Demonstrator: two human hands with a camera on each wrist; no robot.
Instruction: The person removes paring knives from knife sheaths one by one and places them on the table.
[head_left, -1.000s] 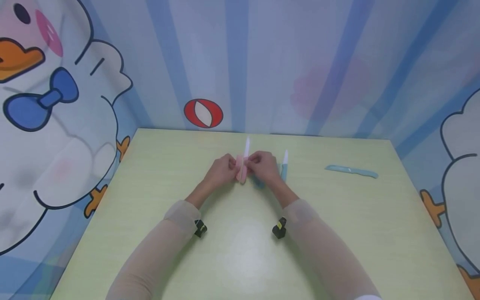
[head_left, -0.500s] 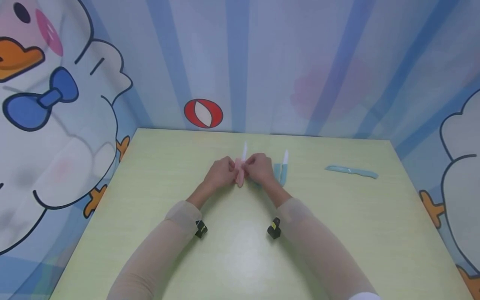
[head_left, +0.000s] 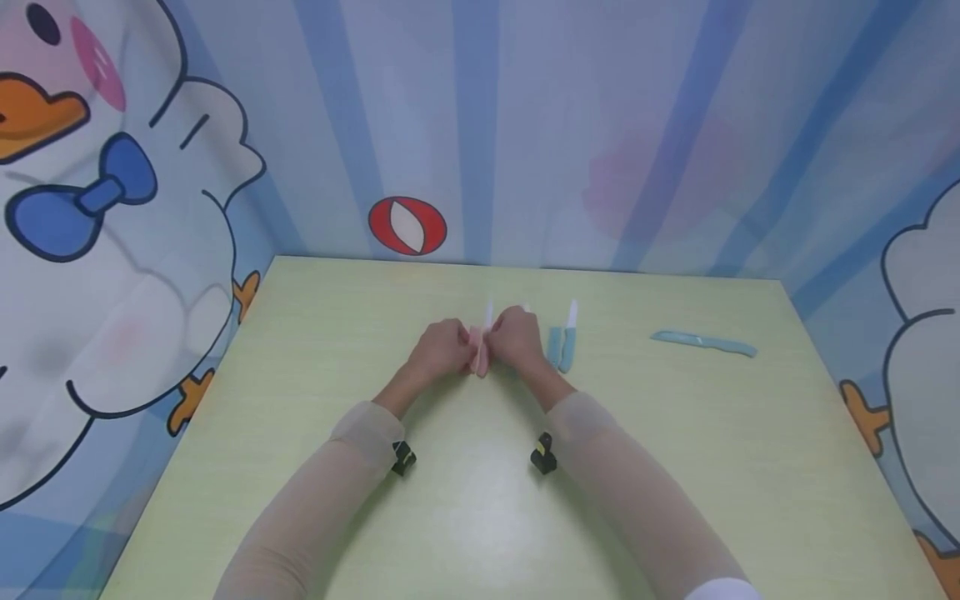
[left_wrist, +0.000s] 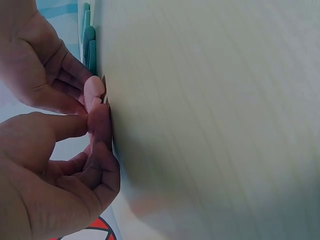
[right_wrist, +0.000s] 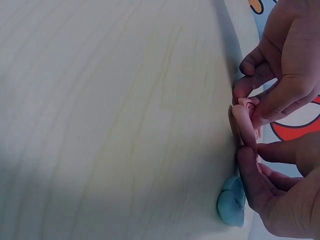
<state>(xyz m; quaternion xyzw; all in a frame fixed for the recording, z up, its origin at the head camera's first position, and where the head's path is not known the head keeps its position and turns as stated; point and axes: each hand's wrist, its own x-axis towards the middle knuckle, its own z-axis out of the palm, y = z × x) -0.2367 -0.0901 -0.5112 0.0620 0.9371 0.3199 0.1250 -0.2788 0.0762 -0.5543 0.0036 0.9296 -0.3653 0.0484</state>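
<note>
At the middle of the table, toward its far edge, my two hands meet over a small pink knife. My right hand (head_left: pixel 516 337) pinches the pink handle (right_wrist: pixel 243 122) of this white-bladed paring knife (head_left: pixel 482 363); its blade (head_left: pixel 489 312) points away from me. Thumb and fingers of my left hand (head_left: pixel 441 347) pinch a pink sheath (left_wrist: pixel 101 122) lying alongside the handle. Both pink pieces are low, close over the tabletop, and my fingers partly hide them. Just right of my right hand lie a blue knife (head_left: pixel 568 348) with white blade and a blue sheath (head_left: pixel 554 347).
Another white tip (head_left: pixel 526 308) shows behind my right hand, its lower part hidden. Farther right, a blue knife (head_left: pixel 703 342) lies crosswise. The pale wooden table (head_left: pixel 480 517) reaches back to a printed cartoon curtain (head_left: pixel 540 133).
Both hands have come slightly toward me, and the right has shifted left with the pink knife. Less of its white blade shows. The blue knife and sheath beside it are more uncovered.
</note>
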